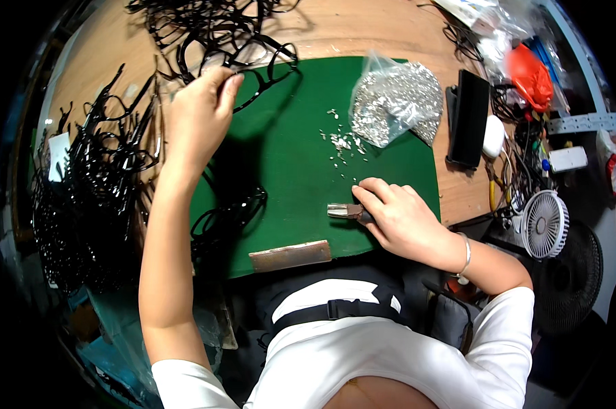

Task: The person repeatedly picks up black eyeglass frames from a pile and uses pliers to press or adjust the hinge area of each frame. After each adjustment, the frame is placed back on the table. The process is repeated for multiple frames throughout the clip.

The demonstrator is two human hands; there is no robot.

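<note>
My left hand has thumb and fingers closed on a black glasses frame, over the upper left of the green mat, beside a tangled heap of similar frames. My right hand rests on the mat, fingers curled around pliers, jaws pointing left. Above it lie scattered small silver pieces and a clear bag full of them. Another black frame lies at the mat's lower left, partly in shadow. A worn metal bar sits at the front edge.
A large pile of black frames covers the wooden table's left side. On the right are a black case, a white oval object, tangled cables, a red bag, a small white fan and a larger dark fan.
</note>
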